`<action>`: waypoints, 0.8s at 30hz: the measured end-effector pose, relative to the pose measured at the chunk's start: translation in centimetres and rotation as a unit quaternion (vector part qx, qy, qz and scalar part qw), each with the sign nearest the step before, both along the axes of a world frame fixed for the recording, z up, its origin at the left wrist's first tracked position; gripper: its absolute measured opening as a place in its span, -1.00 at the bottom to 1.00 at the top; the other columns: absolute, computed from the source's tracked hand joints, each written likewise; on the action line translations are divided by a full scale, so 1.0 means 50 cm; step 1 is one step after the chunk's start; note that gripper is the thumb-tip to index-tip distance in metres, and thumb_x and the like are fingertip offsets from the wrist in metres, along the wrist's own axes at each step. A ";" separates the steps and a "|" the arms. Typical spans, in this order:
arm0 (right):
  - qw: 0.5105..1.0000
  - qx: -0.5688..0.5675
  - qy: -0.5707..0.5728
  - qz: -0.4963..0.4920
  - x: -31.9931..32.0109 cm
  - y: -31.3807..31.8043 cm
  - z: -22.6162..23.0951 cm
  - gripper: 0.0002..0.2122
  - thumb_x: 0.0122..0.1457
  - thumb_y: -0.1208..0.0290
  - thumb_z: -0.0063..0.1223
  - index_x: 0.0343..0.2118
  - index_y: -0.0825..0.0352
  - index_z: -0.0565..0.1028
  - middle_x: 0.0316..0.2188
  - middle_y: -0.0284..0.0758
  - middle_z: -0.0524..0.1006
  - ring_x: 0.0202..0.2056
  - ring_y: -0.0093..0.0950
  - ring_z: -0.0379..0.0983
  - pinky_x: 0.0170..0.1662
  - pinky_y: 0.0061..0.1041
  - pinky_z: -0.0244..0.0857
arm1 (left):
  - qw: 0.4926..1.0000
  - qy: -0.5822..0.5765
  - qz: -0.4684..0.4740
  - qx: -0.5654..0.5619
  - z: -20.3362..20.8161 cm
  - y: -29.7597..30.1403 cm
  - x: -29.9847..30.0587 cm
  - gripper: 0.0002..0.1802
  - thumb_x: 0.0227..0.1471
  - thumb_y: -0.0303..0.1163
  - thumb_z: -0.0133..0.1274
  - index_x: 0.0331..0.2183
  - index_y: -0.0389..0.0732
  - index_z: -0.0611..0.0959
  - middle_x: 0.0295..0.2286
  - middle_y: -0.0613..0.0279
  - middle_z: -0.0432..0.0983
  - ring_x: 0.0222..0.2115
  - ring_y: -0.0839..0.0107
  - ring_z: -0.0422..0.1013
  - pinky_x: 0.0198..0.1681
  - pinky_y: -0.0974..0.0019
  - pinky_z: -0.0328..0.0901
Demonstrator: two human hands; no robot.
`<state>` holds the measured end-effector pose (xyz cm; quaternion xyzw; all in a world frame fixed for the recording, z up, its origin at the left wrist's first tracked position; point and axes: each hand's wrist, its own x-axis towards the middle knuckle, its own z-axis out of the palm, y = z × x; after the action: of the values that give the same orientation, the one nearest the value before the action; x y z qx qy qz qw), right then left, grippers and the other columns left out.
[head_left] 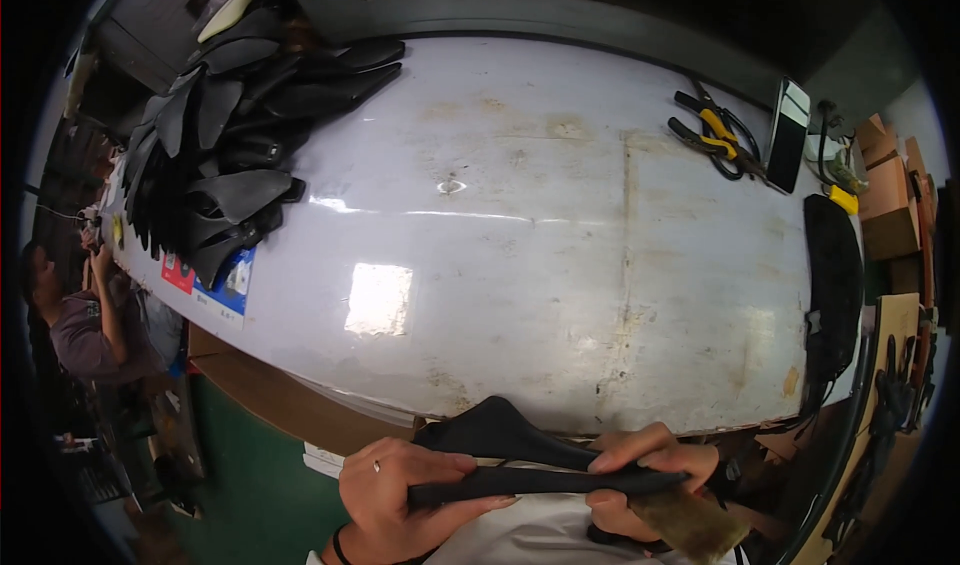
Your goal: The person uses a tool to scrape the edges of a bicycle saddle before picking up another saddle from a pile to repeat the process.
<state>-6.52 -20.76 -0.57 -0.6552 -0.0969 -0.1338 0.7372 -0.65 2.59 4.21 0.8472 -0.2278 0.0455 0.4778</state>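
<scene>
Close to my body, at the table's near edge, I hold a black bicycle saddle tilted on its side. My left hand is closed around its wide end, thumb along the near edge. My right hand grips the narrow nose. A yellowish-brown, fuzzy-looking piece shows under the right hand; I cannot make out what it is or whether that hand holds it. At the table's far left lies a heap of similar black saddles.
On the white table, yellow-and-black pliers lie at the far right beside a phone. A long black pouch lies along the right edge. Cardboard boxes stand beyond it. Another person is at the left.
</scene>
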 end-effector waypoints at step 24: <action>0.993 -0.088 -0.075 -0.006 -0.014 -0.010 0.004 -0.70 0.16 0.35 0.38 -0.23 0.51 0.59 -0.38 -0.10 0.59 -0.41 -0.31 0.55 -0.31 -0.26 0.51 | 0.994 -0.020 0.102 -0.046 -0.046 0.013 0.035 -0.63 0.15 -0.16 0.18 -0.57 -0.22 0.69 -0.70 0.29 0.48 -0.70 0.32 0.41 -0.61 0.29 0.25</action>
<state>-7.24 -21.29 -0.36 -0.7063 -0.1593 -0.1781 0.6664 1.07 3.25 1.89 0.8419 -0.1475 0.1209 0.5049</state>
